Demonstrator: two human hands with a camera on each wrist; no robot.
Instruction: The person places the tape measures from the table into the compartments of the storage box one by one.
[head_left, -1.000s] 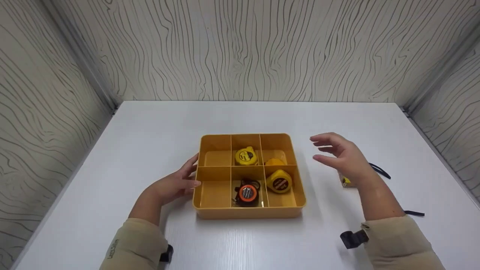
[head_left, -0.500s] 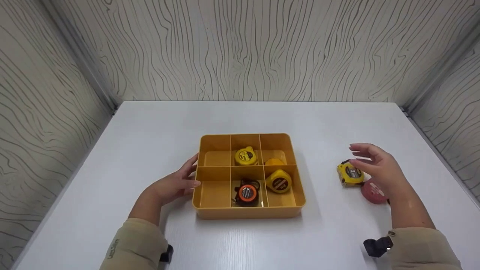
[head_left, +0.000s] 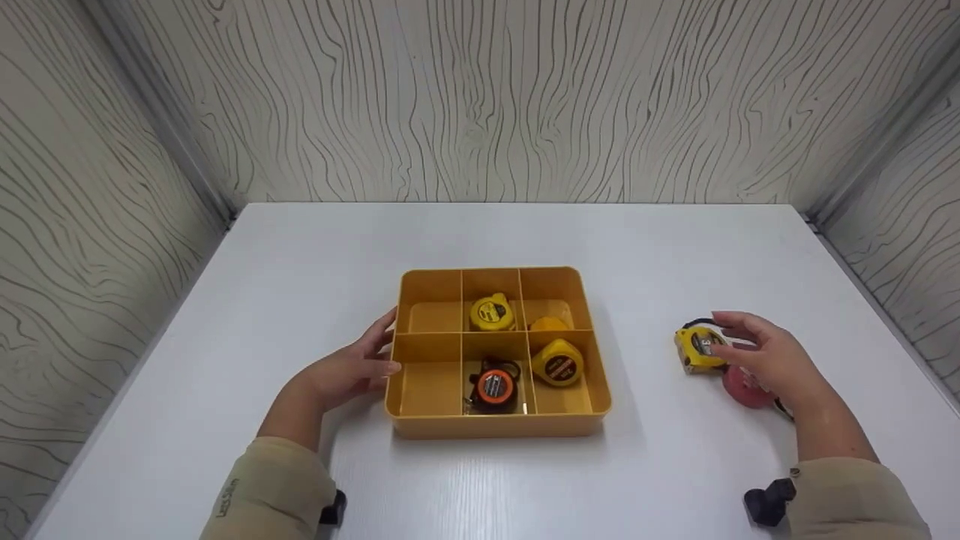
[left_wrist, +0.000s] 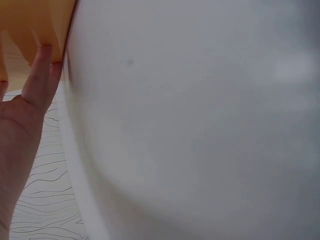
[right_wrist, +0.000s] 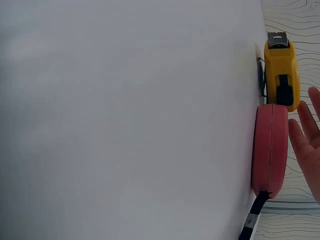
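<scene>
A yellow six-compartment box (head_left: 495,427) stands on the table, and the left hand (head_left: 341,377) rests its fingers against the box's left side. In the left wrist view the fingers of that hand (left_wrist: 25,112) touch the box wall (left_wrist: 30,30). The right hand (head_left: 772,360) hovers with spread fingers over a yellow tape measure (head_left: 697,352) and a red round one (head_left: 745,386). Seen from the right wrist, the yellow tape measure (right_wrist: 282,70) and red one (right_wrist: 270,150) lie side by side, with the hand (right_wrist: 307,145) above them, holding nothing.
Inside the box are a yellow tape measure (head_left: 492,313) at back middle, an orange-yellow one (head_left: 550,324) at back right, a black-and-orange one (head_left: 495,388) at front middle and a yellow one (head_left: 559,364) at front right. Patterned walls (head_left: 480,105) stand behind and beside the table (head_left: 337,240).
The right hand has moved right and down toward the two loose tape measures, which now show more fully. The left hand and the box have stayed put.
</scene>
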